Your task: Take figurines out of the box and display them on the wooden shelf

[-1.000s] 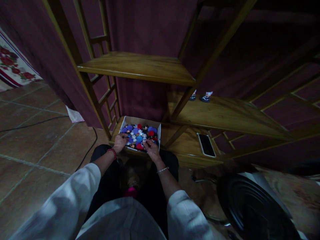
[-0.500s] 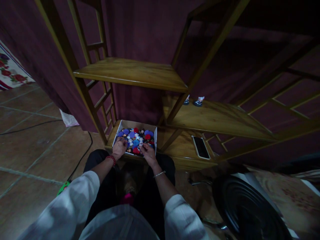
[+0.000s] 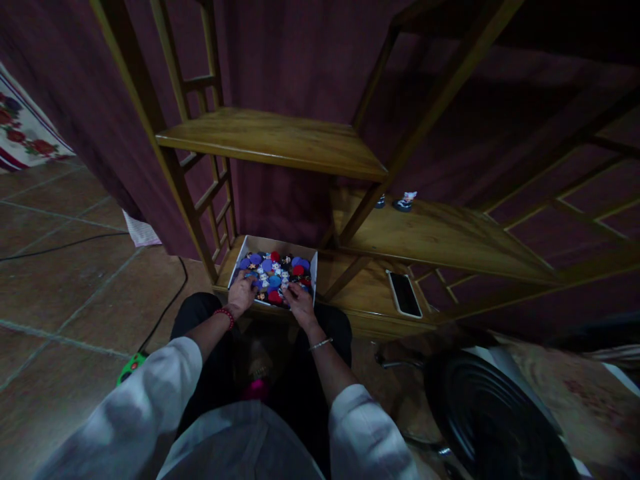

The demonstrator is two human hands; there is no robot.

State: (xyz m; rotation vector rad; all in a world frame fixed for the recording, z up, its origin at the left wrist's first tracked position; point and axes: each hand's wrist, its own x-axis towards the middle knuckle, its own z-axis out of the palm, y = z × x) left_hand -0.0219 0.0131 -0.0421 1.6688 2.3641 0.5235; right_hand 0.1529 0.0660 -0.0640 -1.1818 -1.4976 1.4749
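A shallow white box (image 3: 314,273) stands on the low wooden shelf in front of my knees. Small figurines (image 3: 265,280) with white or dark hair lie packed inside, among round blue, purple and red pieces (image 3: 275,281). My left hand (image 3: 242,293), with a red bead bracelet, reaches over the box's left front part, its fingers bent together at a blue piece. Over the front right part is my right hand (image 3: 301,304), wearing a silver bracelet, thumb and fingers closed down among the figurines. What either hand's fingertips grip is too small and dark to make out.
Two figurines on dark bases (image 3: 406,201) stand on the middle shelf (image 3: 425,230), one partly behind a post. A phone with a white edge (image 3: 405,295) lies on the low shelf to the right. A black round stool (image 3: 493,413) and a green object with a cable (image 3: 131,367) flank me.
The view has shifted slightly. My left hand's fingers have moved forward onto a blue piece at the box's left side. My right hand stays over the front right, its fingers lower among the figurines.
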